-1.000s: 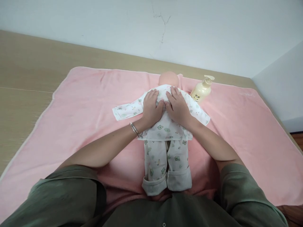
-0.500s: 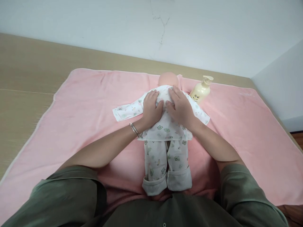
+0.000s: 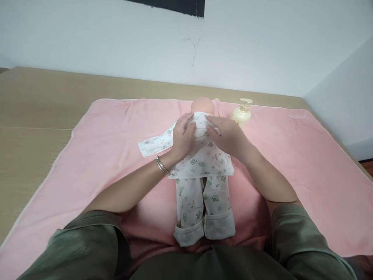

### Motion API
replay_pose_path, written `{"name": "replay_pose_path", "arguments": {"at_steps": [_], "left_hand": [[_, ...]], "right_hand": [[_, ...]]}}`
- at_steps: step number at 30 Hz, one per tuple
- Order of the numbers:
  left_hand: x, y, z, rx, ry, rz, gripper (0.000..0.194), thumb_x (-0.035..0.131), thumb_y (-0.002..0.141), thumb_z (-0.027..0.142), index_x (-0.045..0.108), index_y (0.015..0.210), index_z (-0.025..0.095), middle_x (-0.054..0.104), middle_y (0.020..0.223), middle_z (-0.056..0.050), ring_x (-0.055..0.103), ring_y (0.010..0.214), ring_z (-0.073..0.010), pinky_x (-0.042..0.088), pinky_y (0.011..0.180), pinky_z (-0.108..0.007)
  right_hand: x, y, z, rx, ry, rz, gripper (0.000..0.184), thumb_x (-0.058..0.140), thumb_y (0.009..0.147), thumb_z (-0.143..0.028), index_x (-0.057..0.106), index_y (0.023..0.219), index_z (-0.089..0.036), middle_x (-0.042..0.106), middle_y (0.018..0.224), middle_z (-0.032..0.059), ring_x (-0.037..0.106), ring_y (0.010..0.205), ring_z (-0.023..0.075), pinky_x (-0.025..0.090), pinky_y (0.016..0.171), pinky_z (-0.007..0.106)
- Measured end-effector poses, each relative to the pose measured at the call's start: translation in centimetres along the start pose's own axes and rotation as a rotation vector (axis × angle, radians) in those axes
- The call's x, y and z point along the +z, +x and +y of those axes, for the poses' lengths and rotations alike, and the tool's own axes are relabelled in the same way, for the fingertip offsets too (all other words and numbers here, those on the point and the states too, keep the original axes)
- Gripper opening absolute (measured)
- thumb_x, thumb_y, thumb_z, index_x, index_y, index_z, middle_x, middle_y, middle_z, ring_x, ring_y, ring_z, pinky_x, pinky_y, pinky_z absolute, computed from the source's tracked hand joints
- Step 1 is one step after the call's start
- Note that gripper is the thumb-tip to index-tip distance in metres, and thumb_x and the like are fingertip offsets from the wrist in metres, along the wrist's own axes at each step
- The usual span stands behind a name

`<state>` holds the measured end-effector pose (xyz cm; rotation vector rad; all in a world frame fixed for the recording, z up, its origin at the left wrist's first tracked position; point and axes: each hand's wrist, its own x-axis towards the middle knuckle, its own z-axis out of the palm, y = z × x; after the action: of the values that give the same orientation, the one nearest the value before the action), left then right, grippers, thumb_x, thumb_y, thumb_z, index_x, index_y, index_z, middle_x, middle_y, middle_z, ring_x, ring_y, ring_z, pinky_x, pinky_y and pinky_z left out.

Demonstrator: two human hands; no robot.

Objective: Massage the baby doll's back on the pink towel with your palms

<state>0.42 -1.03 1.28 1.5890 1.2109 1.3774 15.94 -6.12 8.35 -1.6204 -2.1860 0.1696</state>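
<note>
Doll (image 3: 203,105) in printed shirt (image 3: 201,163) and trousers (image 3: 214,194) lies on the pink blanket (image 3: 116,124), pump bottle (image 3: 242,115) near its head; our left hand (image 3: 183,137) rests on the upper shirt, fingers loosely spread, while our right hand (image 3: 229,134), thumb apart, grips nothing, contact uncertain through blur. We judge soft palms, light matched pressure and smooth cloth best here. Compared with half a second ago, our right hand has swung outward, widening the gap, and its forearm (image 3: 268,175) now hides the right-hand sleeve.
</note>
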Motion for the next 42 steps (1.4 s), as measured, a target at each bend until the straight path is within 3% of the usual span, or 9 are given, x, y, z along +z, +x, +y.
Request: {"name": "replay_pose_path", "arguments": {"at_steps": [3, 6, 10, 16, 22, 27, 34, 39, 42], "left_hand": [[1.1, 0.7, 2.7, -0.07, -0.26, -0.094, 0.037, 0.048, 0.089, 0.037, 0.067, 0.115, 0.019, 0.065, 0.132, -0.008, 0.055, 0.132, -0.0261, 0.042, 0.116, -0.045], [3.1, 2.2, 5.0, -0.155, -0.481, -0.288, 0.045, 0.034, 0.097, 0.043, 0.065, 0.119, 0.018, 0.066, 0.13, -0.01, 0.056, 0.132, -0.0279, 0.045, 0.113, -0.049], [6.0, 4.5, 6.8, -0.312, -0.662, -0.409, 0.057, 0.02, 0.101, 0.05, 0.058, 0.129, 0.018, 0.061, 0.134, -0.012, 0.048, 0.14, -0.0286, 0.042, 0.115, -0.05], [8.5, 5.5, 8.4, -0.577, -0.86, -0.485, 0.065, 0.013, 0.099, 0.051, 0.038, 0.146, 0.014, 0.052, 0.144, -0.016, 0.04, 0.145, -0.0262, 0.037, 0.118, -0.048], [9.5, 5.3, 8.2, -0.439, -0.624, -0.525, 0.066, 0.019, 0.099, 0.052, 0.05, 0.137, 0.009, 0.057, 0.138, -0.019, 0.043, 0.143, -0.032, 0.044, 0.115, -0.052], [7.8, 4.3, 7.9, -0.377, -0.527, -0.544, 0.069, 0.01, 0.099, 0.052, 0.048, 0.141, 0.012, 0.057, 0.139, -0.017, 0.047, 0.14, -0.0299, 0.046, 0.114, -0.05], [1.1, 0.9, 9.6, -0.401, -0.531, -0.579, 0.063, 0.015, 0.098, 0.044, 0.051, 0.141, 0.013, 0.058, 0.142, -0.014, 0.051, 0.137, -0.029, 0.05, 0.112, -0.046], [-1.5, -0.3, 11.0, -0.379, -0.604, -0.593, 0.058, 0.014, 0.101, 0.036, 0.049, 0.142, 0.015, 0.055, 0.145, -0.011, 0.047, 0.141, -0.0276, 0.046, 0.116, -0.047], [-2.3, -1.4, 12.5, -0.314, -0.542, -0.578, 0.055, 0.016, 0.102, 0.037, 0.055, 0.137, 0.018, 0.061, 0.138, -0.009, 0.047, 0.14, -0.0298, 0.051, 0.112, -0.05]], "right_hand": [[-2.8, 0.1, 1.8, 0.049, -0.021, 0.248, 0.046, 0.038, 0.096, -0.026, 0.054, 0.138, -0.014, 0.054, 0.148, 0.0106, 0.044, 0.142, 0.0279, 0.036, 0.119, 0.05], [-4.4, 0.5, 4.2, 0.14, -0.036, 0.339, 0.051, 0.037, 0.094, -0.025, 0.049, 0.142, -0.012, 0.045, 0.154, 0.0137, 0.034, 0.148, 0.0307, 0.027, 0.122, 0.057], [-4.4, 1.1, 6.0, 0.218, -0.048, 0.272, 0.05, 0.034, 0.091, -0.018, 0.049, 0.138, -0.008, 0.049, 0.149, 0.0194, 0.04, 0.143, 0.0319, 0.033, 0.118, 0.057], [-3.4, 1.4, 5.2, 0.173, -0.279, 0.165, 0.038, 0.032, 0.089, -0.009, 0.06, 0.113, -0.003, 0.064, 0.119, 0.0244, 0.056, 0.12, 0.0349, 0.044, 0.105, 0.054], [-3.3, 2.1, 4.5, 0.226, -0.372, 0.169, 0.038, 0.033, 0.088, -0.007, 0.064, 0.108, -0.002, 0.066, 0.108, 0.0241, 0.062, 0.106, 0.0342, 0.05, 0.093, 0.046], [-2.7, 2.7, 4.2, 0.271, -0.386, 0.203, 0.036, 0.036, 0.086, -0.008, 0.066, 0.106, -0.003, 0.068, 0.106, 0.0251, 0.064, 0.103, 0.0356, 0.051, 0.091, 0.048], [-1.7, 2.0, 4.3, 0.279, -0.316, 0.2, 0.046, 0.03, 0.092, -0.015, 0.058, 0.124, 0.003, 0.049, 0.143, 0.031, 0.041, 0.14, 0.0419, 0.037, 0.109, 0.062], [-2.0, 2.2, 4.5, 0.264, -0.273, 0.211, 0.045, 0.031, 0.096, -0.021, 0.057, 0.129, -0.003, 0.052, 0.144, 0.0258, 0.04, 0.142, 0.0391, 0.023, 0.116, 0.069], [-2.4, 1.4, 2.8, 0.167, -0.121, 0.288, 0.051, 0.02, 0.103, -0.033, 0.043, 0.146, -0.016, 0.051, 0.147, 0.0165, 0.04, 0.144, 0.0327, 0.021, 0.118, 0.069]]}}
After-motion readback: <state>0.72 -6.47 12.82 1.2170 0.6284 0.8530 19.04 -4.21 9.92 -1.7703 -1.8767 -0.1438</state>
